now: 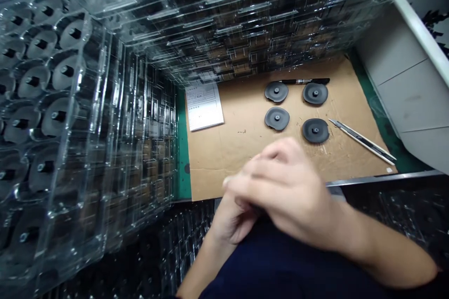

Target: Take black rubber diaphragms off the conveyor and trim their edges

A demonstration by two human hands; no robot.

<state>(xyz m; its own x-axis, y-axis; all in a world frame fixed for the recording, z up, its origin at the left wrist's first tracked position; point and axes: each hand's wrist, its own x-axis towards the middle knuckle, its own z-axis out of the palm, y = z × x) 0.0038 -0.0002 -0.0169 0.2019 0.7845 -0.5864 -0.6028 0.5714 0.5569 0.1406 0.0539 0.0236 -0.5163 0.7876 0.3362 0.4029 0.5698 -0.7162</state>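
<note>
My right hand lies over my left hand in front of my body, near the front edge of the cardboard sheet. The right fingers are closed round the left hand and blurred by motion. Most of my left fingers are hidden beneath them. Whether anything small sits between the two hands cannot be seen. Beyond them on the cardboard lie several dark grey rounded discs with a raised centre stud; the nearest disc is just past my right knuckles. A slim white-and-black craft knife rests to their right.
Stacked clear plastic trays rise along the back. More trays stand at the left, their top tray filled with similar discs. A black marker and a printed paper slip lie on the cardboard. A pale panel borders the right.
</note>
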